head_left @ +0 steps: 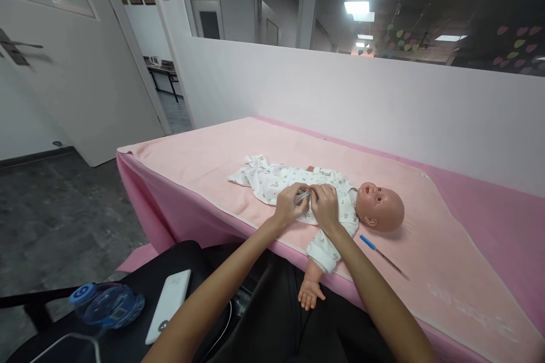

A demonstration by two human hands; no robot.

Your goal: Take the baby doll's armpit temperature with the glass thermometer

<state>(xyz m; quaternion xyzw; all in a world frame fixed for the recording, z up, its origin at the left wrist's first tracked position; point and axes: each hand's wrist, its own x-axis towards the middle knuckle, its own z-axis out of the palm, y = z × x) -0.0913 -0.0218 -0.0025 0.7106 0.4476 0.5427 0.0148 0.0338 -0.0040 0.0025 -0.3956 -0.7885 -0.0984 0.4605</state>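
Observation:
A bald baby doll (380, 207) lies on its back, head to the right, in a white printed baby outfit (276, 180). My left hand (291, 204) is closed over the middle of the outfit, with a small pale, shiny piece (301, 197) between thumb and fingers; its kind is unclear. Touching it fingertip to fingertip, my right hand (324, 205) pinches the front of the outfit. The pinched spot is partly hidden by my fingers. One doll hand (311, 293) hangs over the table's near edge, below my wrists.
A thin stick with a blue end (368, 242) lies on the pink towel (204, 167) near the doll's head. To the left, a black chair holds a water bottle (108, 303) and a white power bank (169, 303). A white wall (361, 102) stands behind the table.

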